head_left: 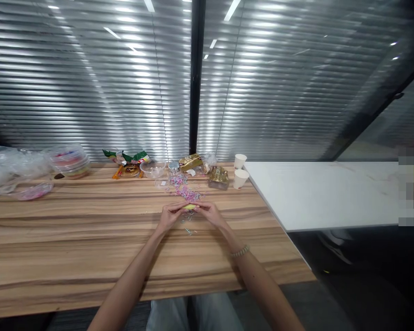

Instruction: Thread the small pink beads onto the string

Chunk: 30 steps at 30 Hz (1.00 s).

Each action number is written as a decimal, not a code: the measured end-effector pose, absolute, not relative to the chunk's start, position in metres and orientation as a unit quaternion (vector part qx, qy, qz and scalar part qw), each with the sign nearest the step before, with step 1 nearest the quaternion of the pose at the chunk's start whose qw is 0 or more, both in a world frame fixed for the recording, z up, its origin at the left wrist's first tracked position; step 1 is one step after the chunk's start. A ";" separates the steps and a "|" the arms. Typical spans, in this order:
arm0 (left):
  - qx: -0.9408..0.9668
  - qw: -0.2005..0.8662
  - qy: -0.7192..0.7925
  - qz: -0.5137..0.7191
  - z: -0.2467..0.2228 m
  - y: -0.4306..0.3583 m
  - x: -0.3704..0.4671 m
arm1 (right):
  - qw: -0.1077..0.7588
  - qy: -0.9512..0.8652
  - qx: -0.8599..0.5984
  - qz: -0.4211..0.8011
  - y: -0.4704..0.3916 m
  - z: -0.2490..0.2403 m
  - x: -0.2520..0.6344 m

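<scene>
Both hands meet over the wooden table around a small yellow object [189, 207], too small to tell its kind. My left hand [172, 215] pinches its left end, and my right hand [209, 213] grips the right end with fingers bent. Just beyond the fingertips spreads a pile of tiny pink, purple and pale pieces [190, 194], which look like paper clips. A few loose pale pieces [188, 231] lie on the near side, between my forearms. Behind the pile, a clear jar [174, 168] stands beside more of the pieces.
At the back are a clear plastic bowl [153, 169], green snack wrappers [134, 157], a gold packet [218, 177] and two paper cups [240, 178]. Stacked tubs [69, 161] and plastic bags [17, 163] sit far left. A white table [317, 193] adjoins on the right.
</scene>
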<state>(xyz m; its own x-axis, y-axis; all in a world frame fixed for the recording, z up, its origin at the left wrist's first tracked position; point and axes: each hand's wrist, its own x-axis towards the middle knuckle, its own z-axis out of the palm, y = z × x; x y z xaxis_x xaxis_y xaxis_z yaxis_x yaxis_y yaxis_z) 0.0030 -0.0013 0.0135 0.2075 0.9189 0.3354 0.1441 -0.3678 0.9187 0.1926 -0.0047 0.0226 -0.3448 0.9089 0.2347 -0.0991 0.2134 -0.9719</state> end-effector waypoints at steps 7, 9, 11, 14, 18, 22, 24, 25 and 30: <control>0.662 0.397 0.389 0.503 0.021 -0.006 0.005 | 0.484 -0.626 -0.312 0.526 -0.005 0.020 0.193; 0.663 0.391 0.389 0.506 0.023 -0.008 0.006 | 0.489 -0.630 -0.318 0.513 -0.006 0.021 0.192; 0.663 0.388 0.391 0.507 0.025 -0.008 0.006 | 0.494 -0.638 -0.322 0.496 -0.008 0.023 0.192; 0.669 0.374 0.394 0.506 0.024 -0.008 0.005 | 0.502 -0.649 -0.325 0.470 -0.011 0.027 0.191; 0.684 0.354 0.385 0.508 0.023 -0.008 0.005 | 0.505 -0.651 -0.322 0.467 -0.012 0.028 0.192; 0.686 0.343 0.384 0.514 0.023 -0.008 0.005 | 0.510 -0.655 -0.320 0.457 -0.011 0.026 0.193; 0.684 0.345 0.386 0.514 0.023 -0.008 0.005 | 0.509 -0.657 -0.321 0.455 -0.010 0.025 0.193; 0.684 0.345 0.386 0.514 0.022 -0.008 0.005 | 0.508 -0.657 -0.323 0.453 -0.010 0.025 0.193; 0.683 0.344 0.391 0.512 0.021 -0.008 0.005 | 0.506 -0.667 -0.328 0.436 -0.011 0.026 0.192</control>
<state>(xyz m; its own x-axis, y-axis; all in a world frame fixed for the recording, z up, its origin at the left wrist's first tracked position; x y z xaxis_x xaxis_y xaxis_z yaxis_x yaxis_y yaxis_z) 0.0046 -0.0076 0.0211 0.1695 0.8868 0.4299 0.1826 -0.4569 0.8706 0.1923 -0.0107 0.0258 -0.2718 0.8799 0.3898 -0.0040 0.4040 -0.9148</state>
